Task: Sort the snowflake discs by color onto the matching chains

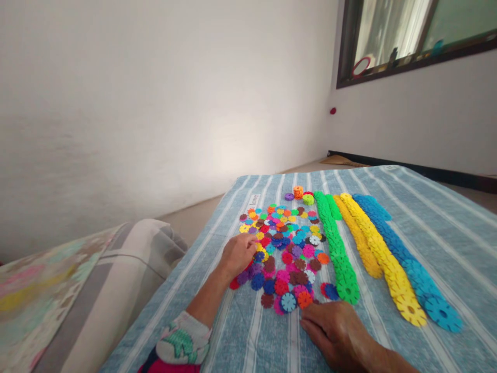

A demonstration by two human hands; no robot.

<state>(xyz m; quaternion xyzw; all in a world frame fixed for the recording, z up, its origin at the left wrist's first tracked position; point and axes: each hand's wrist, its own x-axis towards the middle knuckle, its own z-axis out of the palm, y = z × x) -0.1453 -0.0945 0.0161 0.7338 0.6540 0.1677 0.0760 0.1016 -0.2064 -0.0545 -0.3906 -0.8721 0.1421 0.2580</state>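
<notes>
A loose heap of small notched snowflake discs [297, 251] in many colours lies on a striped blue cloth [233, 331]. At the heap's left side is my left hand [237, 255], fingers bent together by the yellow discs; its fingertips are partly hidden. My right hand [337, 327] rests at the near edge of the heap, beside an orange disc [305, 299], thumb and fingers closed. What either hand holds, if anything, does not show. Overlapping rows of green discs [337, 254], yellow discs [384, 259] and blue discs [411, 269] stretch away to the right.
Beyond the heap stand small stacks of orange discs [298, 192], lime discs [308, 199] and purple discs [289, 197]. Left of the cloth-covered surface is a draped grey-and-white fabric [128, 274]. A pale wall [155, 103] rises behind, with a dark-framed window [411, 41] at upper right.
</notes>
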